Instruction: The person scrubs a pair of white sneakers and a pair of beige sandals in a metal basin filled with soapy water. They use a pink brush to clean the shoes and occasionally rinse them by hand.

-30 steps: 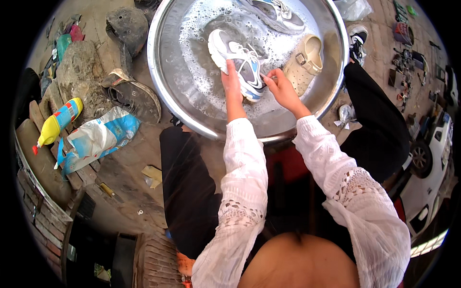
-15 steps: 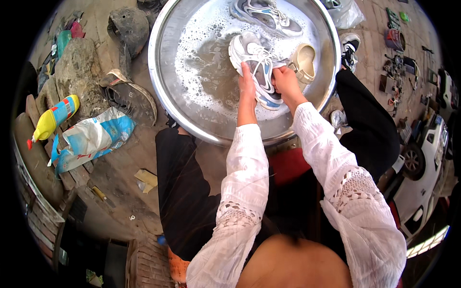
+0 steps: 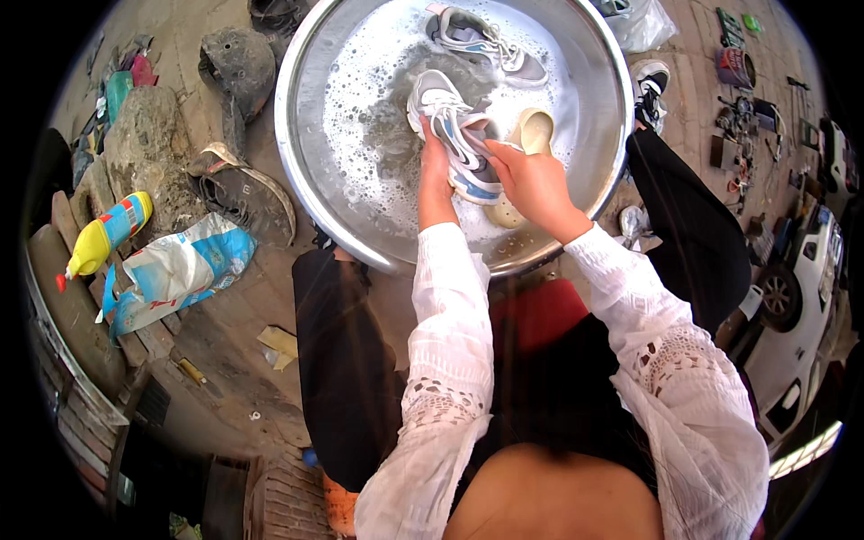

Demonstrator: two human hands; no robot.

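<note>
A wide metal basin [image 3: 300, 171] holds cloudy, sudsy water. Above the suds, my left hand [image 3: 435, 175] is wrapped round the left side of a white and grey sneaker [image 3: 443, 115] with blue on its sole. My right hand [image 3: 533, 187] has its fingers pressed together at the collar of that shoe, by the heel; its fingertips are partly hidden. A second, similar sneaker [image 3: 490, 49] lies in the water farther off. Beside and partly under my right hand is a beige clog [image 3: 535, 129], its middle covered by the hand.
At left, a yellow bottle [image 3: 110, 232] with a red cap and a blue-white plastic bag [image 3: 184, 274] lie by a rock [image 3: 144, 130]. A worn dark shoe [image 3: 238, 193] is near the basin. A black-and-white shoe [image 3: 650, 90] stands to the right, with tools farther off.
The held sneaker has shifted left and a little nearer. My right hand has moved from gripping the heel to the collar. The clog has drifted left and toward me.
</note>
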